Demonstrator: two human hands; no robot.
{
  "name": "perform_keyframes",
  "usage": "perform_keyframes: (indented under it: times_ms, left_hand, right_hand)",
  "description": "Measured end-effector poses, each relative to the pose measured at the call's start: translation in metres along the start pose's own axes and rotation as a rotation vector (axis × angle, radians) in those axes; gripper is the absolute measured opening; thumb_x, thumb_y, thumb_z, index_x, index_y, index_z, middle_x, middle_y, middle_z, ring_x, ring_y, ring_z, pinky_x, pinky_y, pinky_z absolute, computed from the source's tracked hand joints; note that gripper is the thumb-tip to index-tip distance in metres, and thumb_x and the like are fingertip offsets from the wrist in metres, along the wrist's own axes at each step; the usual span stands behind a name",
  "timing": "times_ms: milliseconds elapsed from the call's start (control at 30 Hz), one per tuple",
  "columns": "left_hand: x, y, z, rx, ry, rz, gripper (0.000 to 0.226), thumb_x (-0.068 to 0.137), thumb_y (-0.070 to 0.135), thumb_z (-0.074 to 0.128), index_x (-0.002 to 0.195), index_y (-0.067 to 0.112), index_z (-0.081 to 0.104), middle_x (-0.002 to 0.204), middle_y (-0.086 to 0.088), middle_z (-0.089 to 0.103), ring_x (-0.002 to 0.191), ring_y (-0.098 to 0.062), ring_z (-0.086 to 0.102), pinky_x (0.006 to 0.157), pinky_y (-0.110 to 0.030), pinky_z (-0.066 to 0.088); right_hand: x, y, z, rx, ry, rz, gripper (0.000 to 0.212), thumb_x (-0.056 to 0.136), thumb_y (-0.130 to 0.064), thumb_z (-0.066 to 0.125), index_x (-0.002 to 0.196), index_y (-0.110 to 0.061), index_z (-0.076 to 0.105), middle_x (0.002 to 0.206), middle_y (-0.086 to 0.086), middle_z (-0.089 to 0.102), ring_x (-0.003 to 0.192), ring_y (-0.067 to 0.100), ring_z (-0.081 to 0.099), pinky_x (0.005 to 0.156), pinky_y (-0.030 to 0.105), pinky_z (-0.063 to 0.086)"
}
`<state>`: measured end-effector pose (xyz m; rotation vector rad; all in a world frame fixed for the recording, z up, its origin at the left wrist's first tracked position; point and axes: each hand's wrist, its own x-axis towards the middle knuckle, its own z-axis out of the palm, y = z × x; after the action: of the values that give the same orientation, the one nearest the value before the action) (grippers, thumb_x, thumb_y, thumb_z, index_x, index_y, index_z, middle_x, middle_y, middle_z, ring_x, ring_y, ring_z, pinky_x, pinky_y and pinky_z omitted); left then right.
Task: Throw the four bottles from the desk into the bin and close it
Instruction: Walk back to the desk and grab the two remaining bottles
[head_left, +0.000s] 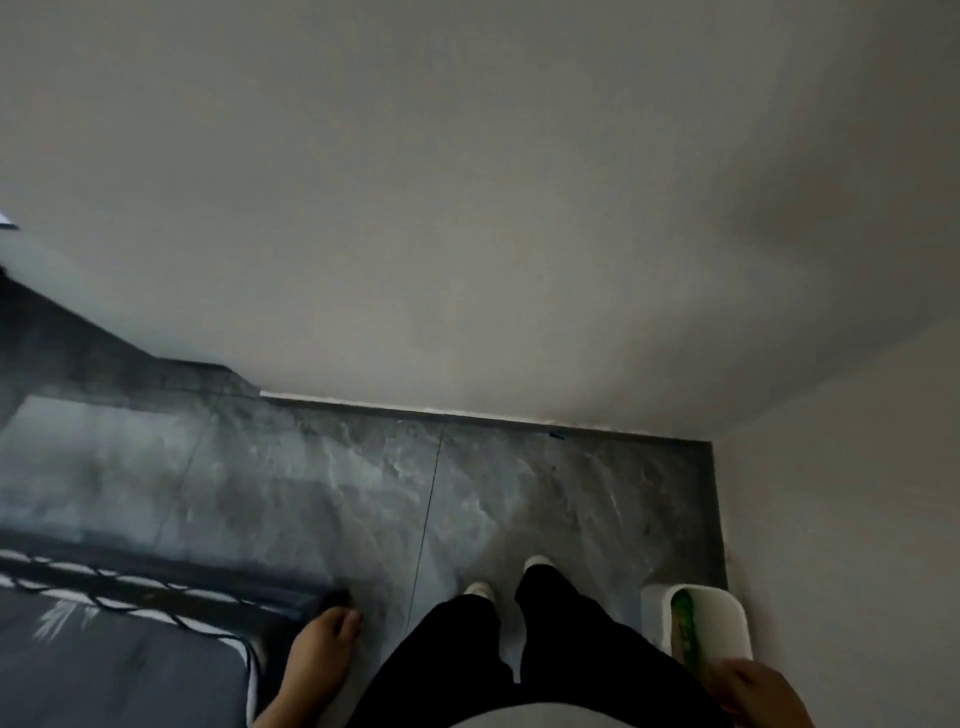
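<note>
Grey marbled floor (322, 493) tiles fill the lower half of the view, pale wall (467, 182) above. Nearest: left hand (317, 649) hangs loose at the person's side, fingers curled, nothing in it, just right of a dark bed (104, 660) with a white-patterned edge at near left. Right hand (763, 691) at near right corner, partly cut off and blurred; it sits at or over the near end of the bin (727, 618), can't tell if it touches or grips it. Bin is white, on the floor against the right wall; green stuff (688, 629) shows inside through the open top, too blurred to tell if it's bottles. Hands well apart, black trousers (545, 649) between them, two pale shoes (535, 561) poking out beyond. Farther on, floor meets wall at a white skirting line (415, 408); dark shape (78, 353) at far left, unclear. No desk in view.
</note>
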<state>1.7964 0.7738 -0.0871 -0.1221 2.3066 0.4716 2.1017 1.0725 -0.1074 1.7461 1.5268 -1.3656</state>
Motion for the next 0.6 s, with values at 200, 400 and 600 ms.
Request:
perform_keyframes:
  times_ms: [200, 400, 600]
  left_hand:
    - [-0.021, -0.017, 0.024, -0.213, 0.017, -0.132, 0.022, 0.089, 0.011, 0.055, 0.070, 0.012, 0.065, 0.074, -0.015, 0.065, 0.078, -0.025, 0.064, 0.071, -0.030, 0.040]
    - [-0.040, -0.058, 0.036, -0.466, 0.064, -0.389, 0.022, 0.089, 0.012, 0.056, 0.070, 0.007, 0.066, 0.071, -0.014, 0.066, 0.061, -0.022, 0.058, 0.064, -0.031, 0.043]
    - [-0.028, -0.080, 0.027, -0.655, 0.102, -0.534, 0.026, 0.089, 0.011, 0.055, 0.068, 0.000, 0.067, 0.076, -0.019, 0.067, 0.063, -0.025, 0.057, 0.069, -0.031, 0.042]
  right_hand:
    - [0.053, -0.078, -0.035, -0.101, -0.008, -0.074, 0.027, 0.092, -0.009, 0.050, 0.108, 0.009, 0.064, 0.109, 0.028, 0.064, 0.099, 0.036, 0.058, 0.078, 0.035, 0.043]
    - [0.063, -0.171, -0.014, -0.134, -0.116, -0.154, 0.025, 0.095, 0.000, 0.041, 0.106, 0.014, 0.058, 0.074, 0.014, 0.057, 0.063, 0.026, 0.053, 0.048, 0.026, 0.051]
    - [0.060, -0.238, 0.038, -0.279, -0.126, -0.234, 0.023, 0.094, 0.005, 0.040, 0.097, 0.020, 0.057, 0.063, 0.012, 0.051, 0.050, 0.023, 0.048, 0.040, 0.024, 0.040]
